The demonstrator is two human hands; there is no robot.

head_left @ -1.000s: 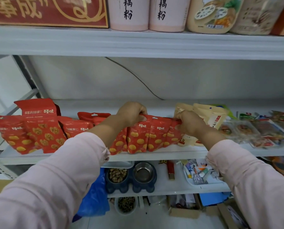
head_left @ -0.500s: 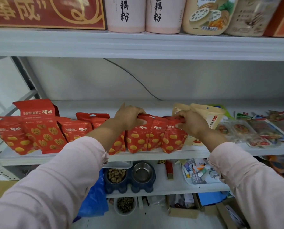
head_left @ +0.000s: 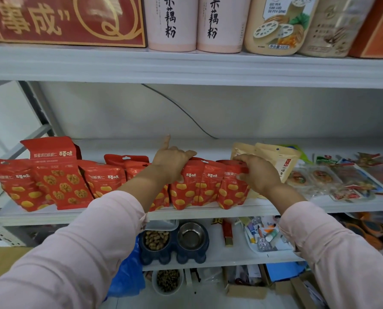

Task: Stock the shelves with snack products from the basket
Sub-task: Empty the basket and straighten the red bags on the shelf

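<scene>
Packs (head_left: 195, 186) now upright | left hand (head_left: 171, 163) atop them, grip unclear; right hand (head_left: 259, 172) pinches end pack (head_left: 230, 188) | straightening row | next: gentle release

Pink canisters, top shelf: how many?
2. Left pink canister stands beside the red box; right pink canister beside the beige jar. More could sit behind them.

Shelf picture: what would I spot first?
The row of red bags on the middle shelf, bright with yellow spots, jumps out. The left hand and right hand grip the bags' tops near the middle. Above stand two pink tubs with black writing.
</scene>
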